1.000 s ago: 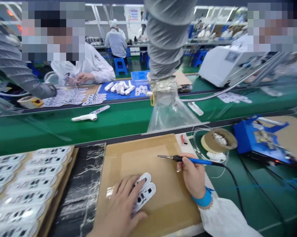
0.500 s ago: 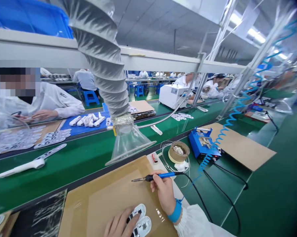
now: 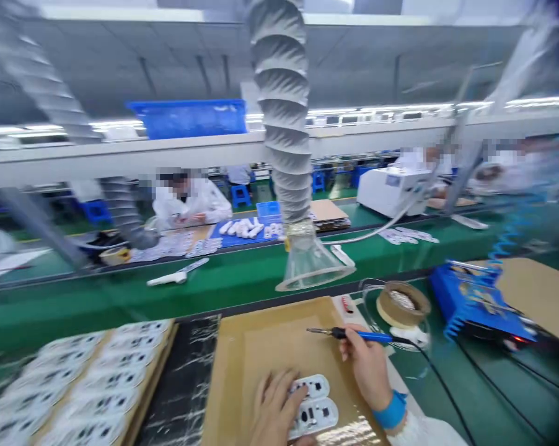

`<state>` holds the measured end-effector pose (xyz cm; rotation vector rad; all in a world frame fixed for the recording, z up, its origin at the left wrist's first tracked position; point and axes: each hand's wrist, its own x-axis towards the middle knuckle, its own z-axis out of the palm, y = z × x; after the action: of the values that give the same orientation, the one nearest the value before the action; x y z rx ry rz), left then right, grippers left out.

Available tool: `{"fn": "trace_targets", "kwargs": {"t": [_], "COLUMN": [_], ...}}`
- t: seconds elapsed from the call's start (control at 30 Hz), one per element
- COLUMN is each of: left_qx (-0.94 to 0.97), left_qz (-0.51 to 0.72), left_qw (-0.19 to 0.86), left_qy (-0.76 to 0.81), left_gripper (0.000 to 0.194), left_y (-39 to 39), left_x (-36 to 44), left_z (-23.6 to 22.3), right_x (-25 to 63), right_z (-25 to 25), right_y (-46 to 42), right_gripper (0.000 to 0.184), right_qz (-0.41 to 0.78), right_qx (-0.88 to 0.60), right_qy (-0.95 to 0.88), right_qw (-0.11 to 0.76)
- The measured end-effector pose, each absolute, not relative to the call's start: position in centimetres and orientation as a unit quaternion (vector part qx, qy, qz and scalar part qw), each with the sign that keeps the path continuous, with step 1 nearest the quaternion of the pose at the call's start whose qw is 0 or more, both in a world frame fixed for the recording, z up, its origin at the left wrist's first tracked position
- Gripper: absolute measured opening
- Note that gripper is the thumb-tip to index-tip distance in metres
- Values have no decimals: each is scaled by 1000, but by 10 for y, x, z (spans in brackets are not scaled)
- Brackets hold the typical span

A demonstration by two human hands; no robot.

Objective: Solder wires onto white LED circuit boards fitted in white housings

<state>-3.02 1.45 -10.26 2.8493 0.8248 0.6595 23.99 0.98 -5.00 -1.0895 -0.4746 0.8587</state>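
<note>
Running across the view from side to side, a glossy green strip (image 3: 254,286) separates the near bench from the far one. Above it hangs a grey, spiral-ribbed duct (image 3: 286,111), ending in a clear plastic funnel (image 3: 310,267) that flares over the strip. On the near side, a brown, flat, tape-covered board (image 3: 270,334) forms the work surface; left of it lies a black, shiny, creased sheet (image 3: 186,365), then a tan cardboard stack (image 3: 155,371) bearing white oval shells in two slanting columns, the nearest ones blurred. To the right sits a blue box-shaped unit (image 3: 475,306), a red light showing low on its front. Between unit and board: a squat brown tape ring (image 3: 393,316), silvery material inside. Left hand (image 3: 277,402) at the board's near part, fingers partly spread, fingertips over the left ends of two white oval shells with dark square openings (image 3: 314,416); cannot tell whether it pinches them or only rests there. These lie flat on the board, side by side. Right hand (image 3: 370,365), at the board's right edge, is closed pencil-fashion around a slim blue-and-black soldering iron (image 3: 375,336). Its metal tip points left above the board, apart from the shells. Smallest noted: a bright blue wristband (image 3: 391,410) on the right wrist.
</note>
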Motion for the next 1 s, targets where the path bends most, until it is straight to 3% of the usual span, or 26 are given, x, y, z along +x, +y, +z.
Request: {"fn": "trace_targets", "kwargs": {"t": [0.2, 0.43, 0.5, 0.6, 0.63, 0.7, 0.8, 1.0], "left_qx": [916, 908, 908, 871, 839, 789, 759, 800], "left_qz": [178, 193, 194, 256, 292, 345, 371, 348], "left_qw": [164, 181, 186, 197, 193, 184, 198, 209], "left_qy": [319, 326, 322, 370, 416, 474, 497, 442], "left_gripper": [83, 66, 71, 77, 66, 48, 37, 28], "left_y": [5, 4, 3, 7, 15, 46, 124, 265], "left_x": [-36, -23, -26, -38, -43, -50, -35, 76], "left_z": [-106, -116, -114, -90, -76, -43, -1, 17], "right_x": [250, 257, 257, 259, 260, 265, 271, 259], "right_z": [-69, -80, -78, -70, -66, -61, -59, -63], "right_y": [5, 6, 7, 5, 4, 1, -5, -6], "right_gripper": [60, 53, 52, 51, 49, 45, 40, 39], "right_qz": [417, 440, 428, 395, 383, 358, 320, 263], "right_qx": [-509, -505, -496, -503, -508, -510, -513, -554], "right_qy": [-204, -193, -189, -205, -213, -222, -248, -258], "right_qw": [725, 717, 732, 741, 742, 750, 757, 747]}}
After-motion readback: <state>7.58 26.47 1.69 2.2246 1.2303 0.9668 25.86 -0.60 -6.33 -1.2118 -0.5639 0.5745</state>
